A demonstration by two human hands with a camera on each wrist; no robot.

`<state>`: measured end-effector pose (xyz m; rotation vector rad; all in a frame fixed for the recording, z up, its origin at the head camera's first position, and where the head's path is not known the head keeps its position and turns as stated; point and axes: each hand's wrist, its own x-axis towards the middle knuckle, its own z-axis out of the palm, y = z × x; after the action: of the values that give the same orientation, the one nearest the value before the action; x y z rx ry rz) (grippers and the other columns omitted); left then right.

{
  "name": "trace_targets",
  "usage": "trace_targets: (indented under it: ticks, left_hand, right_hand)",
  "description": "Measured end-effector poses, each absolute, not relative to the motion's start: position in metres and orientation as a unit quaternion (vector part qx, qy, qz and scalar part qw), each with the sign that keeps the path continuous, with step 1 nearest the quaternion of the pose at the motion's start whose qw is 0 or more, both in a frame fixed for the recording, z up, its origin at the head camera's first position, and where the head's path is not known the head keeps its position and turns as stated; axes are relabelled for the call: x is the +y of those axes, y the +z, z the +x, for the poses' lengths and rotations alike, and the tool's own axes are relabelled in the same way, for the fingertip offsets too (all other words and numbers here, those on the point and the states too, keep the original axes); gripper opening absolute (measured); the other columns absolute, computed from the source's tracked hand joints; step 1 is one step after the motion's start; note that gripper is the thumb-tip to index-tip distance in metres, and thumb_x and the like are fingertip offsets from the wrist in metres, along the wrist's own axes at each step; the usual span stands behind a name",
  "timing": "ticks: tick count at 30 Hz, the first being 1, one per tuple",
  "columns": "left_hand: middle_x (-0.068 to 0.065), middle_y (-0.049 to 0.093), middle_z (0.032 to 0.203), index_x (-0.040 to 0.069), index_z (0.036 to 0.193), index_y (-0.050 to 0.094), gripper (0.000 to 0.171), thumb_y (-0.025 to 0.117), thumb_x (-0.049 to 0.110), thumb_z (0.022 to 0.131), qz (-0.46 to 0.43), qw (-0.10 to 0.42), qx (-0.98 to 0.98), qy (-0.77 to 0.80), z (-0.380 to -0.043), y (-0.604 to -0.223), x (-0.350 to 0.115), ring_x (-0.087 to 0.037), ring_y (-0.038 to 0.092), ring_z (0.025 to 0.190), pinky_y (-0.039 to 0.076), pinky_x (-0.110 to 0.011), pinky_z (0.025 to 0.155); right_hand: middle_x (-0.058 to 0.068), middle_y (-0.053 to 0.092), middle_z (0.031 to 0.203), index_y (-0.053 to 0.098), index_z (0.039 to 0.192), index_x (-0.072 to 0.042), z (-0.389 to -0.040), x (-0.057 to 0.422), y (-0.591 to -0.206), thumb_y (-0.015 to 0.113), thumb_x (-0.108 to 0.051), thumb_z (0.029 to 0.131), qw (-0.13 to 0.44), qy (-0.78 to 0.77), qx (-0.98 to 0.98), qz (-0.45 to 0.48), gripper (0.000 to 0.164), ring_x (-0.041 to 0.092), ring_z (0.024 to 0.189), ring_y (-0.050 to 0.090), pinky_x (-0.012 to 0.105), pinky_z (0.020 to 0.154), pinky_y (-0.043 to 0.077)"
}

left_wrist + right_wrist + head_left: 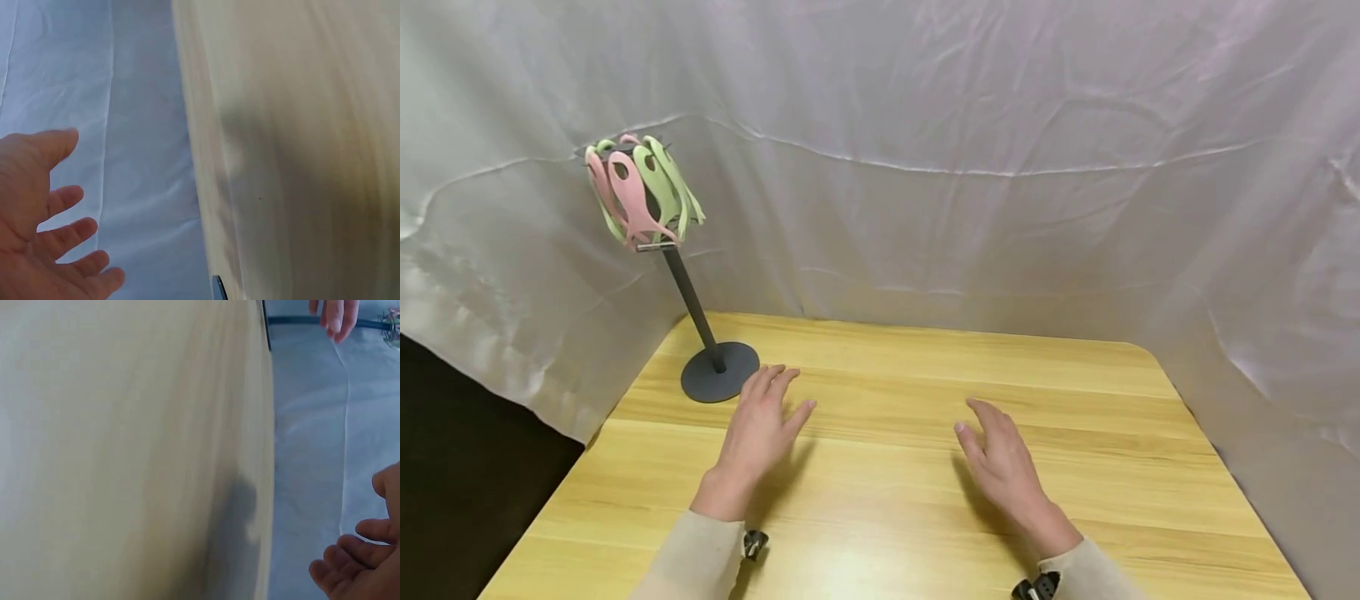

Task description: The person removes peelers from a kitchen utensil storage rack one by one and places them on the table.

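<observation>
My left hand (756,429) hovers over the table with thumb and fingers spread and holds nothing. It is nearest to a dark stand (688,300), its fingertips overlapping the edge of the round base (711,385) in the head view. Pink pieces (631,192) and light green pieces (658,183), flat and curved with a hole near the top, hang around the stand's head. To the right, my right hand (1003,462) is likewise over the tabletop, fingers loosely bent and empty. In the left wrist view the left palm (25,231) shows bare; the right fingers (350,562) show in the right wrist view.
The wooden table (880,500) has a rounded far right corner. Pale, shiny curtain fabric (925,233) hangs behind it and along both sides. A dark area (467,467) lies beyond the table's left edge. Each wrist wears a small black device (1037,586) at the sleeve.
</observation>
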<state>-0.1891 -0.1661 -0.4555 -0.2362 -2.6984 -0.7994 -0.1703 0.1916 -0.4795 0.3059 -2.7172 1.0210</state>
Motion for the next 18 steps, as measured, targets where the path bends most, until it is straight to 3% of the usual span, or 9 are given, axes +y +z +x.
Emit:
trace_targets:
  ticks: [6,12,18]
  left_hand:
    - [-0.021,0.057,0.148,0.003,0.141,0.061,0.047,0.070,0.029,0.103,-0.036,0.191,-0.923,-0.331,-0.197,-0.454,-0.176,-0.046,0.049,0.141,0.042,-0.062,0.116]
    - [-0.020,0.051,0.156,0.007,0.146,0.057,0.047,0.065,0.030,0.106,0.026,0.170,-0.904,-0.392,-0.205,-0.451,-0.188,-0.045,0.050,0.141,0.044,-0.063,0.114]
    - [-0.017,0.054,0.153,0.009,0.146,0.058,0.046,0.063,0.031,0.106,0.071,0.192,-0.879,-0.431,-0.216,-0.446,-0.205,-0.043,0.054,0.135,0.048,-0.060,0.110]
  right_hand:
    - [0.020,0.064,0.142,0.057,0.149,-0.002,-0.166,0.170,-0.482,0.052,-0.028,0.113,0.063,0.418,-0.902,0.090,0.044,0.039,0.124,0.067,0.054,0.100,0.058]
    - [0.018,0.068,0.139,0.059,0.147,-0.001,-0.164,0.154,-0.486,0.051,-0.021,0.113,0.051,0.441,-0.891,0.101,0.040,0.036,0.129,0.065,0.055,0.108,0.053]
    - [0.015,0.067,0.142,0.059,0.148,-0.003,-0.162,0.137,-0.490,0.050,-0.020,0.114,0.026,0.452,-0.885,0.112,0.040,0.034,0.134,0.062,0.053,0.113,0.049]
